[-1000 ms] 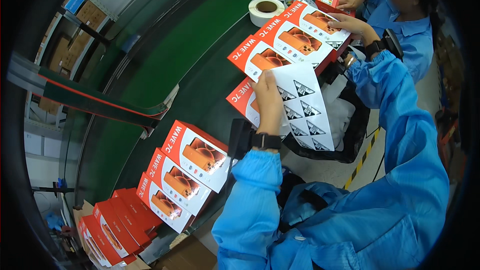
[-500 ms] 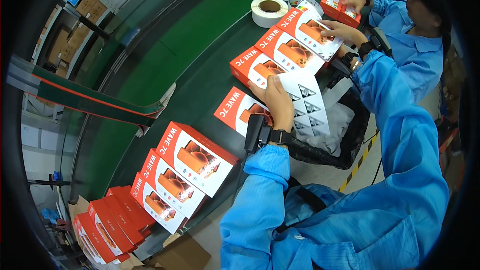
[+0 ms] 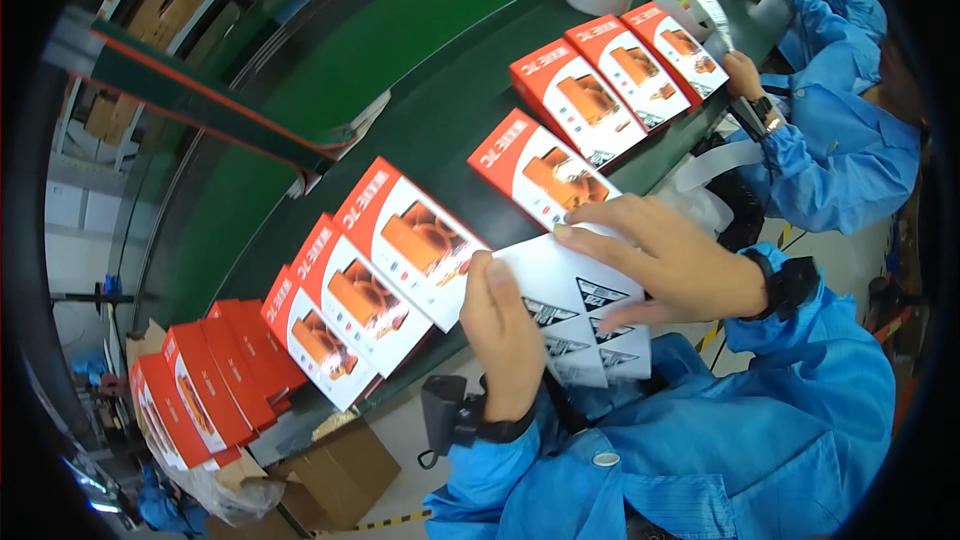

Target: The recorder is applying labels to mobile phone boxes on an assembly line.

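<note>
table: the long green table (image 3: 440,110) is running diagonally through the view and is carrying the boxes.
co-worker: a person in a blue smock (image 3: 840,155) is standing at the far right, one hand reaching to a strip of labels (image 3: 706,8).
left row: three red-and-white phone boxes (image 3: 425,240) are lying aslant, side by side, beside a pile of red boxes (image 3: 210,370).
right row: three more boxes (image 3: 640,65) are lying farther along.
lone box: one box (image 3: 545,170) is lying between the rows.
sheet: the white sticker sheet (image 3: 535,265) is hanging over the near edge, just before the lone box.
right hand: the right hand (image 3: 680,265) is spreading over the sheet, index fingertip near its upper edge, thumb apart.
left hand: the left hand (image 3: 505,330) is pinching the sheet's left side.
roll: a white label roll (image 3: 590,0) is resting behind the right row.
stickers: black triangle stickers (image 3: 601,293) are showing on the sheet.
</note>
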Tool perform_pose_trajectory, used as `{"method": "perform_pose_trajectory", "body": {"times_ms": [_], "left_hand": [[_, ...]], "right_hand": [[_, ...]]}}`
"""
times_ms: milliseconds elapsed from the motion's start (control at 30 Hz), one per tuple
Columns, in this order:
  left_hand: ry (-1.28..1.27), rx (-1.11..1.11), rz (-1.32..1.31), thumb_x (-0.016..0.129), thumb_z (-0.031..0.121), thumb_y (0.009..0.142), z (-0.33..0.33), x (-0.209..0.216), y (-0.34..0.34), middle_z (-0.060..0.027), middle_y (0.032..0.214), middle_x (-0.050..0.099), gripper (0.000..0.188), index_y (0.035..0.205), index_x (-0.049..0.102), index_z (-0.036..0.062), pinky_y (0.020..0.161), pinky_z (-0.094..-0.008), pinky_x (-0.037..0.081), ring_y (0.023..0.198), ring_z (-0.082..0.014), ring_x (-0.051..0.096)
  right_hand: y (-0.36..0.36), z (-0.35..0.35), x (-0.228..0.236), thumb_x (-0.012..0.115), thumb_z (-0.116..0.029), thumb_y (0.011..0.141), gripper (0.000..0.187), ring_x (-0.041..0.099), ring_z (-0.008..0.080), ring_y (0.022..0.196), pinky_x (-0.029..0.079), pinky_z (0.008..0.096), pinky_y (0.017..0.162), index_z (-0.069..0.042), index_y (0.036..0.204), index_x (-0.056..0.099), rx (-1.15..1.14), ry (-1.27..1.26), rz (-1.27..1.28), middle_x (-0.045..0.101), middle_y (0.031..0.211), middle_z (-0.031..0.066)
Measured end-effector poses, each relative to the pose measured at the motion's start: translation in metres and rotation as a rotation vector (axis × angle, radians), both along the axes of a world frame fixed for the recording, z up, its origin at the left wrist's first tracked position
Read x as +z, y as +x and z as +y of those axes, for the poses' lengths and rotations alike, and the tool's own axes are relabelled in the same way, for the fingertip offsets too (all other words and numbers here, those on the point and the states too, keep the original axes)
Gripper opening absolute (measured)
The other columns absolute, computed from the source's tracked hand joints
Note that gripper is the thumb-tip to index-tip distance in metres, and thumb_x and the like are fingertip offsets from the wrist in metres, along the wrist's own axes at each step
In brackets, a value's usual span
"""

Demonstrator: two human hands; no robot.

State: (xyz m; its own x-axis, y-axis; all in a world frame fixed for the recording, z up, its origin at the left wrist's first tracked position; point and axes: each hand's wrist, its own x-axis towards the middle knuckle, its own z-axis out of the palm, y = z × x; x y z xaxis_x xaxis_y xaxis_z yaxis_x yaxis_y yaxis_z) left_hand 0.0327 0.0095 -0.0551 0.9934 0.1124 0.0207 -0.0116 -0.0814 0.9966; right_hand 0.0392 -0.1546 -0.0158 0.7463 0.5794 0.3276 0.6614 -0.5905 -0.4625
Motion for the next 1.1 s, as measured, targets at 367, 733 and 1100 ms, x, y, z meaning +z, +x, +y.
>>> {"method": "perform_pose_trajectory", "body": {"times_ms": [367, 733, 1100], "left_hand": [[-0.047, -0.005, -0.013, 0.061, 0.011, 0.074, 0.102, -0.007, -0.076, -0.0079, 0.081, 0.049, 0.023, 0.088, 0.048, -0.001, 0.065, -0.0242, 0.037, 0.072, -0.0154, 0.047], [0.005, 0.329, 0.142, 0.052, 0.011, 0.081, 0.153, -0.016, -0.101, -0.0037, 0.063, 0.047, 0.014, 0.076, 0.049, -0.0021, 0.052, -0.0211, 0.034, 0.061, -0.0053, 0.039], [0.389, 0.078, -0.262, 0.058, 0.006, 0.07, 0.187, -0.078, -0.105, -0.0194, 0.121, 0.04, 0.01, 0.078, 0.056, 0.0002, 0.069, -0.0315, 0.042, 0.089, -0.0262, 0.048]], "right_hand": [[0.004, 0.088, -0.02, 0.054, -0.022, 0.079, 0.021, 0.054, 0.0277, 0.073, 0.042, 0.0338, 0.061, -0.003, 0.086, 0.058, 0.393, 0.167, 0.691, 0.054, 0.082, 0.0107], [-0.018, 0.175, -0.052, 0.059, -0.012, 0.067, 0.014, 0.051, 0.0183, 0.076, 0.04, 0.0272, 0.071, -0.008, 0.08, 0.057, 0.35, 0.088, -0.299, 0.051, 0.079, 0.0027], [0.04, 0.283, -0.06, 0.053, -0.01, 0.074, 0.011, 0.042, 0.0125, 0.055, 0.036, 0.0257, 0.052, -0.002, 0.07, 0.046, 0.575, 0.285, 0.725, 0.044, 0.059, 0.0049]]}}
